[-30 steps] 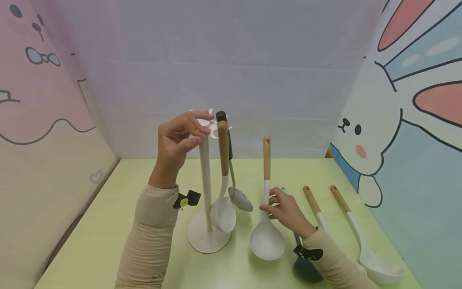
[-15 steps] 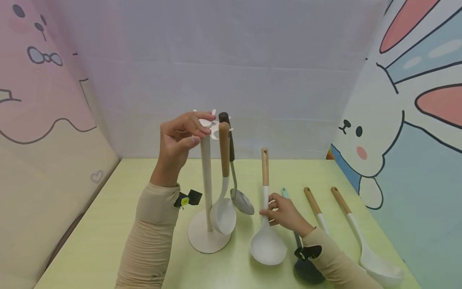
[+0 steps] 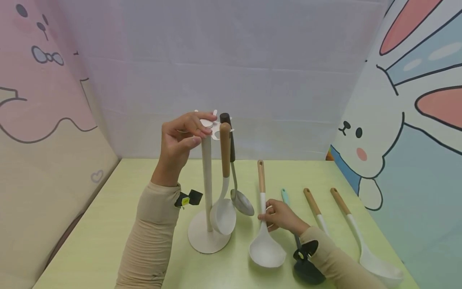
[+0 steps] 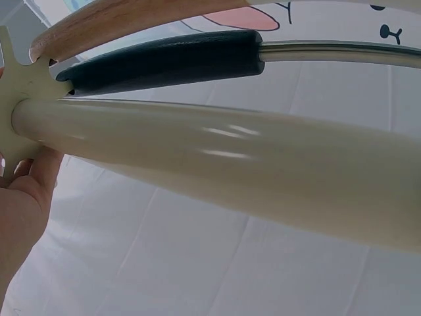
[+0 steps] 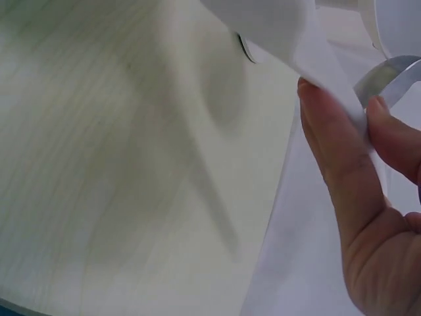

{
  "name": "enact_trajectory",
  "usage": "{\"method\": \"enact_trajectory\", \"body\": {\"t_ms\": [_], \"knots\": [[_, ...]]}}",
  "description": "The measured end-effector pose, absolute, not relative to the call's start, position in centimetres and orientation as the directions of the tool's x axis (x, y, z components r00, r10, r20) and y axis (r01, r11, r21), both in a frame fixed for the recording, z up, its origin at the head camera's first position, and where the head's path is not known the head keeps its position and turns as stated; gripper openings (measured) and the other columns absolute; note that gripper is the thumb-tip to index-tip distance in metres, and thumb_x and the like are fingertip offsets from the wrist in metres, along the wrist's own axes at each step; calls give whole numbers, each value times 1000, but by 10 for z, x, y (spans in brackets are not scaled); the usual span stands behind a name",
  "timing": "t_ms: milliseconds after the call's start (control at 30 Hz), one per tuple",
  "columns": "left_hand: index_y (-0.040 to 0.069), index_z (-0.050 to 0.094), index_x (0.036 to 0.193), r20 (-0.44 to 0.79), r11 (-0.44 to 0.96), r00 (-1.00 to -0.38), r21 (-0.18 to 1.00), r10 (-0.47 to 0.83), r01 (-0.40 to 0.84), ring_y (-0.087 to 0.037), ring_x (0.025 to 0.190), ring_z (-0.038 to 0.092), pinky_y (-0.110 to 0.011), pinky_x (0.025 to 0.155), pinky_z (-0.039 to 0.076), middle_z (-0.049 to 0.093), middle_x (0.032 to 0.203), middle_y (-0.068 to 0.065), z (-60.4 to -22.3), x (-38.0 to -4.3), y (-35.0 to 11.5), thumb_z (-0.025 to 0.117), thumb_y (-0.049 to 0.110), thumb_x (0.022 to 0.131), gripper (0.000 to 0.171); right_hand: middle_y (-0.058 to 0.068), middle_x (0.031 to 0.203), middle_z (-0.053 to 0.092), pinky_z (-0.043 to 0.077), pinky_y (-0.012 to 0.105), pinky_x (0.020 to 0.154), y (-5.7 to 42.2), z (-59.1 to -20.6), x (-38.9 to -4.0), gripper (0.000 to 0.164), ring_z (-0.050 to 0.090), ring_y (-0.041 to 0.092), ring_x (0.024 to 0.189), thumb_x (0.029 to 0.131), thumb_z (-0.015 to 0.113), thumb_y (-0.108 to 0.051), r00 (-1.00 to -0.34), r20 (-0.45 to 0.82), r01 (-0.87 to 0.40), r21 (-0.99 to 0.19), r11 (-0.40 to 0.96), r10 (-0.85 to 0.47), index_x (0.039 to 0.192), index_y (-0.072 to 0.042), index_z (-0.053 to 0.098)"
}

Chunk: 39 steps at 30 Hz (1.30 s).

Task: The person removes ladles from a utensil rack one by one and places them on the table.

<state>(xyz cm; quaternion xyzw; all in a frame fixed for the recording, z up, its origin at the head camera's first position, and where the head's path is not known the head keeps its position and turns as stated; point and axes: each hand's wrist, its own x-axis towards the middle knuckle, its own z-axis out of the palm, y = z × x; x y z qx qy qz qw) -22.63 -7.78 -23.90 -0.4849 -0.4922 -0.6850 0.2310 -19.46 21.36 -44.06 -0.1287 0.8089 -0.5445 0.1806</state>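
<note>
My left hand (image 3: 180,138) holds the top of a white utensil stand (image 3: 206,172), fingers over its cap and thumb below the hook ring. On the stand's right side hang a white ladle with a wooden handle (image 3: 225,150) and a metal ladle with a black handle (image 3: 242,202). To the right of the stand, my right hand (image 3: 283,216) pinches the white neck of a wide white ladle (image 3: 267,251) between thumb and fingers. Its wooden handle points up and away, its bowl towards me. The right wrist view shows the ladle's shadow on the table beneath it.
A dark utensil with a mint handle end (image 3: 285,195) lies under my right forearm. Further right on the pale green table (image 3: 151,241) lie two white utensils with wooden handles, one a wide ladle (image 3: 380,267). Fabric walls (image 3: 231,72) stand behind and on both sides.
My right hand has moved down with the wide white ladle, whose handle end now sits lower in view and slightly further left. The left hand stays on the stand's top.
</note>
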Motion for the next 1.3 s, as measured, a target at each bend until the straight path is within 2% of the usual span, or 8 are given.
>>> {"method": "enact_trajectory", "body": {"t_ms": [267,533,1133,1300], "knots": [[9,68,68,887,-414,-430,459,167,786,-19,103,65,-57,106,38,70,78,6,-239,-226,-79,57,6,72,13,9,78,70,62,39,60,212,-447,-199,22,71,21,67,94,66,-3,-875,-229,65,-928,366,-426,103,8,49],[11,68,67,888,-409,-427,458,173,789,-20,103,65,-59,107,37,70,77,6,-238,-227,-79,57,7,72,13,5,74,68,61,34,59,215,-459,-205,14,69,16,65,95,65,-5,-849,-294,128,-921,368,-440,97,2,53],[5,66,66,891,-422,-417,453,181,785,-19,103,66,-63,109,31,70,77,5,-239,-229,-81,58,7,73,11,8,73,69,59,28,54,218,-473,-209,14,67,14,59,94,66,-6,-836,-353,170,-894,413,-421,95,3,56],[7,68,67,892,-488,-414,448,183,749,-20,103,66,-60,109,33,70,76,3,-239,-230,-80,63,8,76,11,8,72,68,59,28,53,218,-476,-209,13,67,14,59,93,67,-5,-839,-354,168,-891,422,-413,94,3,57]]}}
